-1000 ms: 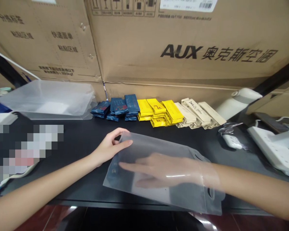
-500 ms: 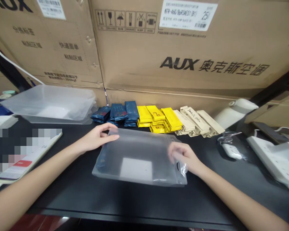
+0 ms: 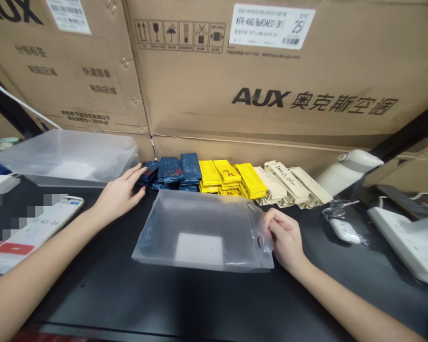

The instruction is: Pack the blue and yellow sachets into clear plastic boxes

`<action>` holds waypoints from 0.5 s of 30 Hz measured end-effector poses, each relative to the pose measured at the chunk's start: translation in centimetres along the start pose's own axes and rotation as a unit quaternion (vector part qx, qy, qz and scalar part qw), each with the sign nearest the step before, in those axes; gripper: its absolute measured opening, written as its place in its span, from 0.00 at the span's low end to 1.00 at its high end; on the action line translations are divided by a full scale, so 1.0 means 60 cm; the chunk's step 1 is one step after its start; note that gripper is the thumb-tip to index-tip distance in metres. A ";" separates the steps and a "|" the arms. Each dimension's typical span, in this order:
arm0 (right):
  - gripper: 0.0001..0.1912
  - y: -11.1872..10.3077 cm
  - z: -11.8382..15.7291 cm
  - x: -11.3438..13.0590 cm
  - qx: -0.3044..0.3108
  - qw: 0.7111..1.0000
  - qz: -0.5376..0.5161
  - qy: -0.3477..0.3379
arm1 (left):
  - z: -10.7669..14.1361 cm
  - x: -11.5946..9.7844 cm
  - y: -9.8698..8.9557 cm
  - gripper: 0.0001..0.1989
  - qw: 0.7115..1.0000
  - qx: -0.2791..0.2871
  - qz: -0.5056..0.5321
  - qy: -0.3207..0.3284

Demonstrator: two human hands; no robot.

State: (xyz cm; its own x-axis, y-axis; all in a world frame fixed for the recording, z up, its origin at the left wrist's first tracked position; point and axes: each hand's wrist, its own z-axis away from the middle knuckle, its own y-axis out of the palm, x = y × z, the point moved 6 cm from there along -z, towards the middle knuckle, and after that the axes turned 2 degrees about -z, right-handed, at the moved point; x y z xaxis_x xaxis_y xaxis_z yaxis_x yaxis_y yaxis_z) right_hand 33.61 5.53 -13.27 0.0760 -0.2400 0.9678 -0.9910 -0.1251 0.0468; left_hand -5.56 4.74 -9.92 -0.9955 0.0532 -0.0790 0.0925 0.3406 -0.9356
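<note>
A frosted plastic bag (image 3: 207, 218) lies flat on the black table, with a white label and a dark blue sachet showing through it. Its right end, where the handle holes are, is pinched in my right hand (image 3: 285, 232). My left hand (image 3: 123, 190) is apart from the bag, fingers spread and empty, its tips at the left edge of the dark blue sachets (image 3: 171, 169). Whether those tips touch a sachet I cannot tell. Stacked to the right of the blue ones are yellow sachets (image 3: 251, 180), then cream sachets (image 3: 288, 180).
More frosted bags (image 3: 92, 147) are piled at the back left. A phone (image 3: 53, 223) lies left of my arm. On the right are a white bottle (image 3: 345, 171), a small white case (image 3: 344, 230) and a white power strip (image 3: 406, 242). Large cardboard boxes (image 3: 199, 95) stand behind.
My left hand has left the bag's upper left corner and moved left to the blue sachets. My right hand has shifted slightly right and closed on the bag's handle end.
</note>
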 end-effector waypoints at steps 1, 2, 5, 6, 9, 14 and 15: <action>0.09 0.000 0.000 -0.001 0.002 1.000 -0.008 0.000 | -0.002 0.000 0.005 0.28 1.000 0.003 -0.003 0.005; 0.09 0.001 0.000 -0.002 0.006 1.000 -0.018 -0.002 | -0.004 0.000 0.008 0.27 1.000 0.002 -0.008 0.010; 0.09 0.002 0.000 -0.003 0.017 0.999 -0.046 -0.014 | -0.004 -0.003 0.002 0.24 0.999 -0.002 -0.029 0.014; 0.09 0.002 -0.001 -0.004 0.018 0.998 -0.050 -0.019 | -0.002 -0.004 -0.004 0.23 0.999 0.000 -0.038 0.011; 0.09 0.001 -0.001 -0.004 0.016 0.998 -0.050 -0.029 | 0.007 -0.012 -0.025 0.21 0.998 0.006 -0.069 0.010; 0.09 -0.004 0.002 0.002 -0.002 0.996 -0.061 -0.057 | 0.021 -0.013 -0.065 0.19 0.992 -0.020 -0.122 -0.003; 0.09 -0.005 0.003 0.004 -0.006 0.996 -0.063 -0.065 | 0.023 -0.013 -0.075 0.19 0.991 -0.037 -0.130 -0.009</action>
State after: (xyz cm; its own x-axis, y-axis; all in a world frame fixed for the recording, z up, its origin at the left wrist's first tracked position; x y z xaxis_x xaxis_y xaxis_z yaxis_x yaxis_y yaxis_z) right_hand 33.96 5.35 -13.07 0.2130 -0.3452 0.9141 -0.9739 -0.1504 0.1701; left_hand -5.24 1.86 -6.15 -0.9859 -0.0624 0.1550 -0.1669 0.4094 -0.8970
